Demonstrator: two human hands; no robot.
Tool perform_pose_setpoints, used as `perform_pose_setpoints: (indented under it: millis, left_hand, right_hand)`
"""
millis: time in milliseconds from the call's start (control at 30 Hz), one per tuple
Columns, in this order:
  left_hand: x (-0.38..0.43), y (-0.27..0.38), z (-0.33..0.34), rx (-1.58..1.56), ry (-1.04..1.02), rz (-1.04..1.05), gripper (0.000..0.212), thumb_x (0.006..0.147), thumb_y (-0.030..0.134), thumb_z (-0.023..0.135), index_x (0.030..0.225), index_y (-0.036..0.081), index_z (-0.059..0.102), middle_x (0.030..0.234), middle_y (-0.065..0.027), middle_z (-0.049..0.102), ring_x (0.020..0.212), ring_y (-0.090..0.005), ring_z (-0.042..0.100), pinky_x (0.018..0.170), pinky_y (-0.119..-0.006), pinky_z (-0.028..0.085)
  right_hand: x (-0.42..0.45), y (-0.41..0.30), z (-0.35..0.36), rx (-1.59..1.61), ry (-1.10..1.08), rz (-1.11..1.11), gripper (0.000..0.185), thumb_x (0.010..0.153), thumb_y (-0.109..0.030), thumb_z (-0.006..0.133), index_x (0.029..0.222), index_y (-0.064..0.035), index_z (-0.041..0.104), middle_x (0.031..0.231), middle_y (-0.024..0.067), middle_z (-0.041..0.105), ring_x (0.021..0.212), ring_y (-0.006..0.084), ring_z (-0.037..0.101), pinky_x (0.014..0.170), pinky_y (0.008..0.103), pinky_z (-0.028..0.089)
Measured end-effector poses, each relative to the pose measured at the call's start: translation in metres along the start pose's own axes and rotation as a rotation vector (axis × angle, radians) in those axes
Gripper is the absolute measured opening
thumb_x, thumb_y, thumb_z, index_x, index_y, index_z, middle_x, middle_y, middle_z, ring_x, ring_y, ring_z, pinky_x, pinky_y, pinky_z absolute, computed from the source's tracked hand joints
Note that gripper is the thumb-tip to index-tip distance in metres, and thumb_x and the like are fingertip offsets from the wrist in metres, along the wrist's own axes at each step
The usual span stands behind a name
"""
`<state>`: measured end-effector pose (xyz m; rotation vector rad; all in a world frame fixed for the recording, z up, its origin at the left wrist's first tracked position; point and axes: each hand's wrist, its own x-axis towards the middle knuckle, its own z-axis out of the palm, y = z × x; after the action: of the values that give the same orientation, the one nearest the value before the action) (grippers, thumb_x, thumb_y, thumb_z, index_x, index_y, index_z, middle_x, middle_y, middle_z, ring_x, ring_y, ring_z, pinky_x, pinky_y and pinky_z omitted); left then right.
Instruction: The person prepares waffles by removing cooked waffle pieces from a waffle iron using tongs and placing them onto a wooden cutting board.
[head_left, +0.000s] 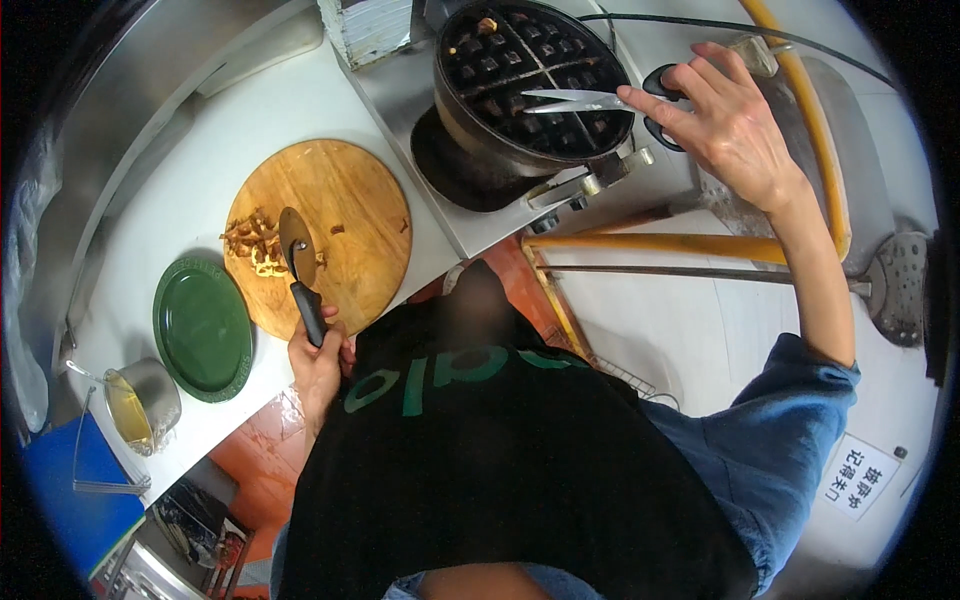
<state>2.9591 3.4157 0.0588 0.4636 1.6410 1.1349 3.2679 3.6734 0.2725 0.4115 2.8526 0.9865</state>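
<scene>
My left hand (319, 360) grips the black handle of a pizza cutter (298, 247), its wheel over the round wooden board (360, 202). Browned waffle scraps (255, 238) are heaped left of the wheel, and a few crumbs lie to its right. At the upper right, my right hand (724, 124) holds scissors (581, 100) by their black handles, blades parted, over the dark grid plate of a round waffle iron (517, 82). A small browned piece (487, 26) sits near the plate's far edge. Beside the board is a green oval plate (204, 330).
A metal pot (154, 397) with yellow liquid and a utensil stands near the counter's left edge, by a blue board (79, 487). A yellow hose or pipe (821, 135) bends around the right side. Further right is a perforated skimmer (900, 289).
</scene>
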Motion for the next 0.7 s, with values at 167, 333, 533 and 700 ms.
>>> perform_pose_setpoints:
  millis: [167, 333, 533, 700]
  left_hand:
    - [-0.003, -0.006, 0.008, -0.001, 0.034, 0.016, 0.026, 0.081, 0.004, 0.052, 0.106, -0.003, 0.049, 0.059, -0.0035, 0.051, 0.046, -0.0113, 0.047, 0.040, -0.022, 0.034]
    - [-0.007, -0.007, 0.017, -0.041, 0.072, -0.008, 0.027, 0.081, 0.005, 0.054, 0.106, -0.004, 0.050, 0.059, -0.0038, 0.051, 0.046, -0.0116, 0.048, 0.040, -0.022, 0.034]
    - [-0.007, -0.005, 0.025, -0.035, 0.072, -0.018, 0.028, 0.081, 0.007, 0.054, 0.106, -0.004, 0.049, 0.060, -0.0046, 0.052, 0.046, -0.0122, 0.048, 0.040, -0.023, 0.035]
    - [-0.007, -0.001, 0.030, -0.041, 0.061, -0.009, 0.029, 0.081, 0.007, 0.053, 0.106, -0.005, 0.049, 0.061, -0.0053, 0.052, 0.047, -0.0128, 0.048, 0.040, -0.023, 0.035]
  right_hand:
    - [0.000, 0.010, 0.014, 0.026, 0.053, -0.041, 0.061, 0.067, -0.001, 0.064, 0.122, -0.0262, 0.056, 0.088, 0.0036, 0.050, 0.091, 0.0235, 0.051, 0.086, 0.0367, 0.045]
    - [0.006, 0.022, 0.030, -0.049, 0.106, -0.119, 0.069, 0.062, 0.002, 0.064, 0.123, -0.0276, 0.055, 0.088, 0.0029, 0.049, 0.088, 0.0215, 0.051, 0.081, 0.0335, 0.047]
    - [0.008, 0.020, 0.038, 0.142, 0.072, -0.069, 0.062, 0.065, 0.000, 0.065, 0.121, -0.0257, 0.057, 0.086, 0.0011, 0.051, 0.078, 0.0174, 0.050, 0.074, 0.0317, 0.048]
    - [0.005, 0.030, 0.035, 0.306, 0.126, -0.020, 0.052, 0.070, -0.005, 0.065, 0.118, -0.0234, 0.060, 0.082, 0.0010, 0.051, 0.073, 0.0171, 0.049, 0.069, 0.0314, 0.046]
